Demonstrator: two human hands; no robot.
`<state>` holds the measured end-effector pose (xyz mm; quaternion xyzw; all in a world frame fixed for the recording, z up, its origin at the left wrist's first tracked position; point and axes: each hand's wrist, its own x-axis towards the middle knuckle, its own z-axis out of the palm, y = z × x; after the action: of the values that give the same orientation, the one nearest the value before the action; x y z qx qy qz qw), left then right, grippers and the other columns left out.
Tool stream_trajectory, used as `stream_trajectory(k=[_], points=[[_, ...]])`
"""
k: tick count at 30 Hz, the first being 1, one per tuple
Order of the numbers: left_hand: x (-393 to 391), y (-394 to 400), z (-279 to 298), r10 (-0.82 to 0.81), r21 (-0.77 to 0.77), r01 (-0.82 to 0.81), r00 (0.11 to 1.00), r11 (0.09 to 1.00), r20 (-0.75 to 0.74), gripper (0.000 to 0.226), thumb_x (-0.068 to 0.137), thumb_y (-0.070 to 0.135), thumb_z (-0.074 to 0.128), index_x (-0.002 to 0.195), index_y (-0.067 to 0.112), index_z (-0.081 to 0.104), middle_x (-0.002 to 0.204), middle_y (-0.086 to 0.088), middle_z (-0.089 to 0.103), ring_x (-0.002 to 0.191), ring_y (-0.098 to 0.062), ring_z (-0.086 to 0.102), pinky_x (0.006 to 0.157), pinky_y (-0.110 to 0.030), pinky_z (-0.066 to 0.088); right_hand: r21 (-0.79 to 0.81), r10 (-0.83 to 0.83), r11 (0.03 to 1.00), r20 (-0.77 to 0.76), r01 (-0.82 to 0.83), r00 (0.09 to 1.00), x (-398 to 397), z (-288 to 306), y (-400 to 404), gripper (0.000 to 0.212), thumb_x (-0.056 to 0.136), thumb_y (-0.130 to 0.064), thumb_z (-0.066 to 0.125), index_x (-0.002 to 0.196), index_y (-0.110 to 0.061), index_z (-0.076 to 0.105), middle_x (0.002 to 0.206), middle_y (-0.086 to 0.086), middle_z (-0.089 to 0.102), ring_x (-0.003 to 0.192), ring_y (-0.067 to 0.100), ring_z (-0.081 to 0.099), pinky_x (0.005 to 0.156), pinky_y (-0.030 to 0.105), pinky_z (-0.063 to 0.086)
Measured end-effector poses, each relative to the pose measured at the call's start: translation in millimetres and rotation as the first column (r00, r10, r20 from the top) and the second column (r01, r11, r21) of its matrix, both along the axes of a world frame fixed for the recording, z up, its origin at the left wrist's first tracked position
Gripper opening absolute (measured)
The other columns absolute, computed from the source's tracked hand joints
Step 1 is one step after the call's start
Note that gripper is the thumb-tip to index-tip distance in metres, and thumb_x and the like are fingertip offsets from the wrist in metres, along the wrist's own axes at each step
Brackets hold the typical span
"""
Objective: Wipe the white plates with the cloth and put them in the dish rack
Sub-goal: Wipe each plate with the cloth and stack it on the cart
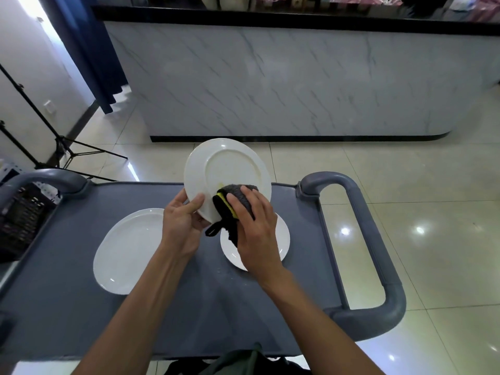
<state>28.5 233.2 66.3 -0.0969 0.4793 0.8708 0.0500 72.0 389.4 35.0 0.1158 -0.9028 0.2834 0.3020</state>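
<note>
Fingers (244, 204) of the right hand (257, 234) lie spread and a little bent over a dark grey cloth (230, 212) with a yellow inner layer, and they press it against the lower right part of a white plate (227, 169). This plate is held up and tilted above the far part of the desk (81, 307), with its face turned toward the camera. A small loop of the cloth hangs down just under the plate's near edge. The left hand (181, 226) grips the same plate at its lower left rim: the thumb (196, 203) lies on the face of the plate, and the other fingers go behind the rim, where they are hidden. Two more white plates lie flat on the grey desk. One, the left plate (127, 250), is to the left of the left hand and fully in sight. The other, the right plate (282, 239), is under the right hand and the cloth, so only part of it shows. At the far left edge of the view stands a black dish rack (21, 220), well apart from the held plate; its inside is not clear enough to tell. The desk is the top of a cart, with a grey handle (373, 239) on its right side. Behind it is a tiled floor (433, 185), a marble-pattern counter (270, 77) and a black tripod (62, 150) at the far left.
</note>
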Motion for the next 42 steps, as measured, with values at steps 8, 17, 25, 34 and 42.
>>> stream_trajectory(k=[8, 17, 25, 34, 42], points=[[3, -8, -3, -0.056, 0.019, 0.056, 0.998, 0.998, -0.009, 0.033, 0.088, 0.009, 0.061, 0.119, 0.014, 0.067, 0.108, -0.009, 0.075, 0.091, -0.023, 0.073, 0.067, -0.037, 0.061, -0.100, -0.027, 0.994, 0.046, 0.032, 0.999, -1, 0, 28, 0.044, 0.099, -0.015, 0.045, 0.141, -0.019, 0.054, 0.152, 0.009, 0.041, 0.142, 0.030, 0.035, 0.116, 0.042, 0.031], [5, -22, -6, -0.186, -0.057, 0.184, 0.982, 0.981, -0.037, 0.035, 0.086, 0.013, 0.061, 0.120, 0.014, 0.069, 0.104, -0.008, 0.074, 0.088, -0.024, 0.072, 0.068, -0.040, 0.062, -0.340, -0.076, 0.931, 0.165, 0.129, 0.983, -21, 23, 61, 0.052, 0.095, 0.001, 0.051, 0.143, -0.019, 0.051, 0.146, 0.001, 0.047, 0.135, 0.020, 0.040, 0.113, 0.044, 0.035], [8, -17, -5, -0.280, -0.123, 0.273, 0.959, 0.954, -0.045, 0.044, 0.083, 0.007, 0.062, 0.126, 0.008, 0.065, 0.104, -0.015, 0.074, 0.084, -0.028, 0.072, 0.062, -0.038, 0.061, -0.242, -0.022, 0.967, 0.226, 0.078, 0.974, -45, 47, 73, 0.052, 0.091, 0.005, 0.053, 0.140, -0.013, 0.055, 0.139, 0.005, 0.054, 0.129, 0.028, 0.048, 0.110, 0.044, 0.037], [10, -13, -8, -0.313, -0.170, 0.301, 0.949, 0.938, -0.047, 0.046, 0.081, 0.008, 0.064, 0.128, 0.005, 0.064, 0.105, -0.017, 0.073, 0.086, -0.029, 0.072, 0.065, -0.040, 0.062, 0.033, -0.001, 0.999, 0.164, -0.005, 0.986, -48, 56, 42, 0.055, 0.088, -0.008, 0.049, 0.141, -0.025, 0.054, 0.144, 0.003, 0.049, 0.132, 0.029, 0.042, 0.102, 0.050, 0.041], [10, -17, -14, -0.319, -0.185, 0.312, 0.948, 0.932, -0.010, 0.040, 0.083, 0.010, 0.066, 0.123, 0.008, 0.068, 0.108, -0.020, 0.073, 0.090, -0.034, 0.071, 0.067, -0.040, 0.061, 0.290, 0.141, 0.935, 0.229, -0.206, 0.963, -40, 51, 20, 0.067, 0.084, -0.006, 0.063, 0.144, -0.031, 0.049, 0.153, 0.005, 0.040, 0.139, 0.032, 0.032, 0.103, 0.053, 0.036]])
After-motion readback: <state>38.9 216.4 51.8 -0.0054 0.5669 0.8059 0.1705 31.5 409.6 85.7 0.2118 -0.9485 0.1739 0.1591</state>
